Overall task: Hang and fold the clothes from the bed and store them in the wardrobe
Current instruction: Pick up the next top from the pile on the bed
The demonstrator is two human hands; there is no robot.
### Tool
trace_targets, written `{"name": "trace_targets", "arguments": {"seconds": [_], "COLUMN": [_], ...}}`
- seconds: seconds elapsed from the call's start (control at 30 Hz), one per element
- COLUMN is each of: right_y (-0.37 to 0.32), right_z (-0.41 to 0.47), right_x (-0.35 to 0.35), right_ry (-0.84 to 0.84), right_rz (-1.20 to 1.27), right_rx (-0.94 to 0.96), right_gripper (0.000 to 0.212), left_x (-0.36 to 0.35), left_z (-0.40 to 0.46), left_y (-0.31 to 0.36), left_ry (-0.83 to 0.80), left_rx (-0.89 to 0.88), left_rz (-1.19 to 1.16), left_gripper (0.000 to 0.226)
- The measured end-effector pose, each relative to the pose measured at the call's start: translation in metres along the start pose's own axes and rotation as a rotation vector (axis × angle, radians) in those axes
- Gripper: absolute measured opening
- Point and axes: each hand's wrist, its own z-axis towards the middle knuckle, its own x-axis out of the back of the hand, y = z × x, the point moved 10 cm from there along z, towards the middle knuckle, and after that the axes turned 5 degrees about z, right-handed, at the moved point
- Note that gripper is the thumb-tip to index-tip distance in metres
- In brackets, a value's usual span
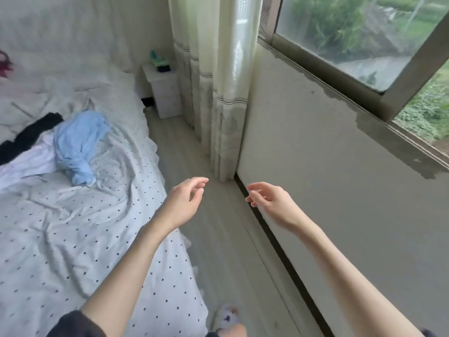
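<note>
Standing with both hands, left hand point(185, 200) and right hand point(268, 199), loosely open and empty over the floor point(218, 251), the person risks dragging the tangled blue garment point(77, 144), white garment point(31, 161) and black garment point(26, 137) off the bed point(73, 239) together.

White bed with black-dotted, creased cotton sheet point(73, 239) carries a crumpled light-blue garment point(77, 144), touching a white garment point(29, 164) and a black garment point(24, 137).

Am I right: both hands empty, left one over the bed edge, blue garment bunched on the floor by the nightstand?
One thing is wrong. The head view shows the blue garment bunched on the bed, not the floor. The rest holds: left hand over the bed edge, right hand, both empty.
</note>
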Motion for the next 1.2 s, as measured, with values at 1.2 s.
{"name": "trace_targets", "arguments": {"seconds": [1.2], "right_y": [-0.293], "right_z": [0.606], "right_x": [-0.394], "right_ry": [-1.164], "right_rz": [-0.388], "right_rx": [0.514], "right_gripper": [0.026], "left_x": [0.236], "left_z": [0.268], "left_y": [-0.389], "left_ry": [0.81], "left_rx": [1.079], "left_rz": [-0.19], "left_gripper": [0.032]}}
